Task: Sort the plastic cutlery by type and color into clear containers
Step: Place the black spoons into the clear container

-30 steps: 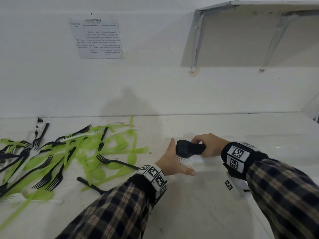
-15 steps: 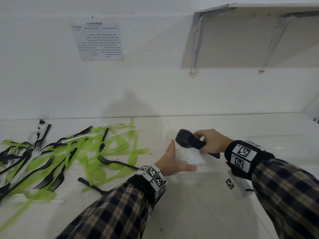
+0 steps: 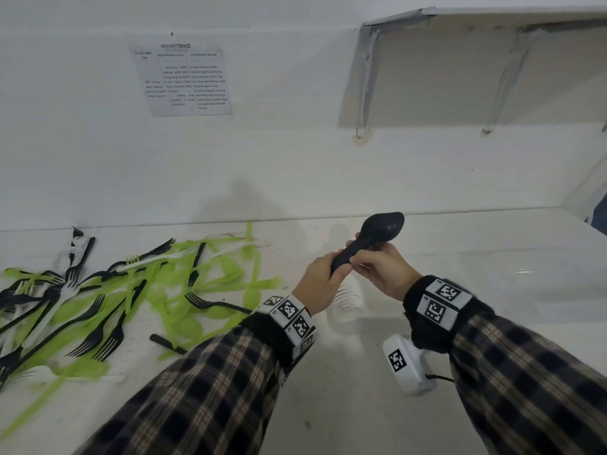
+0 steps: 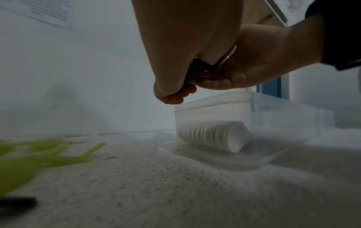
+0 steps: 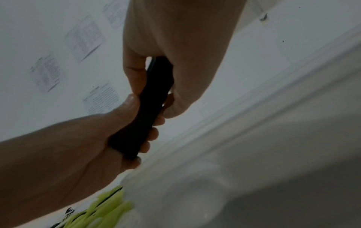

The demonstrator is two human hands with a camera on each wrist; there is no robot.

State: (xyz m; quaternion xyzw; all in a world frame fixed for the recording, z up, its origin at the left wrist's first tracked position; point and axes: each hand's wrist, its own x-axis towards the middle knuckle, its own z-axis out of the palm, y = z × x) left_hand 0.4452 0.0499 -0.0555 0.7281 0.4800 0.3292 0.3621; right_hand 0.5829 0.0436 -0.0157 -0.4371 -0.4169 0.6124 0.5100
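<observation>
I have both hands up over the white surface (image 3: 361, 405), sharing one stack of black spoons (image 3: 368, 239). My left hand (image 3: 320, 284) is curled round the handle end, thumb along one side and fingers wrapped round the other, as the right wrist view shows. My right hand (image 3: 382, 269) pinches the handles just above that, nearer the bowls, which point up and to the far right. Straight below my hands sits a clear container (image 4: 215, 108) holding a nested stack of white spoons (image 4: 213, 136) lying on its side; more clear containers (image 4: 289, 111) stand to its right. Over on the left lies the unsorted pile (image 3: 108, 290) of green, black and white cutlery, mostly forks and spoons, well apart from my hands. One black handle (image 3: 167, 343) lies alone at the near edge of that pile. On the far wall hangs a printed sheet (image 3: 182, 80), and a shelf (image 3: 492, 14) juts out to its right.
</observation>
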